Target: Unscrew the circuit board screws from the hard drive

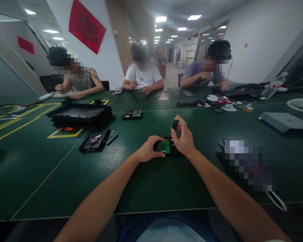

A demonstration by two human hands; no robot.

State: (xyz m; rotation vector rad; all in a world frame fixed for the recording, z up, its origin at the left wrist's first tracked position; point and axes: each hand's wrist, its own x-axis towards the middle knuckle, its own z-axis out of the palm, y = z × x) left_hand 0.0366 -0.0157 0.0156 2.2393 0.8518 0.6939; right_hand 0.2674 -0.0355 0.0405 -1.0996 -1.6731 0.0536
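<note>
A black hard drive with a green circuit board (164, 146) lies face up on the green table in front of me. My left hand (151, 148) grips its left end, thumb on the near side and fingers on the far side. In my right hand (184, 138) is a screwdriver with a black and yellow handle (175, 123), held upright over the drive's right part. My right hand hides the screwdriver's tip. Several tiny screws (157, 124) lie on the table just beyond the drive.
Left of me lie an opened black casing (94, 140), a loose circuit board (112, 137) and stacked black trays (80, 114). Another hard drive (132, 114) sits farther back. A grey box (288, 121) and a plastic bottle (274, 86) are at right. Three people sit across the table.
</note>
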